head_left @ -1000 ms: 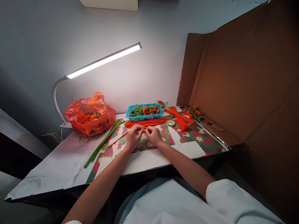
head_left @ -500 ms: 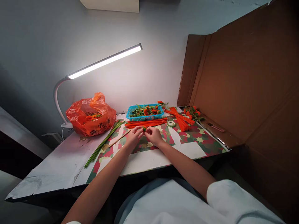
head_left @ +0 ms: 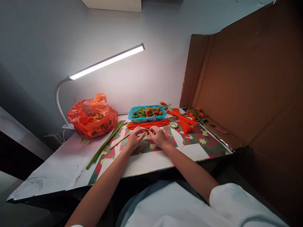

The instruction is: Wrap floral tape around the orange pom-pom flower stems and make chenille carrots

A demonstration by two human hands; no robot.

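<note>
In the middle of the table my left hand [head_left: 136, 137] and my right hand [head_left: 158, 136] meet, fingertips close together. Both are closed in a pinch on a small green flower piece [head_left: 146, 133], mostly hidden by the fingers. Just behind them lies a bundle of orange pipe cleaners [head_left: 151, 124]. A thin wooden stick [head_left: 119, 141] slants beside my left hand, and green stems [head_left: 104, 146] lie farther left. A roll of green tape [head_left: 173, 125] rests to the right of my hands.
A blue basket [head_left: 148, 119] of orange flowers stands at the back. Left of it sits an orange plastic bag [head_left: 94, 126] under a lit lamp [head_left: 107, 63]. More orange pipe cleaners [head_left: 183, 121], finished-looking flowers [head_left: 195, 114] and a cutter [head_left: 219, 128] lie right, beside a cardboard wall [head_left: 246, 78].
My fingers have shifted slightly around the small green piece, which now shows a little lower and greener between them. Things on the table have stayed in place.
</note>
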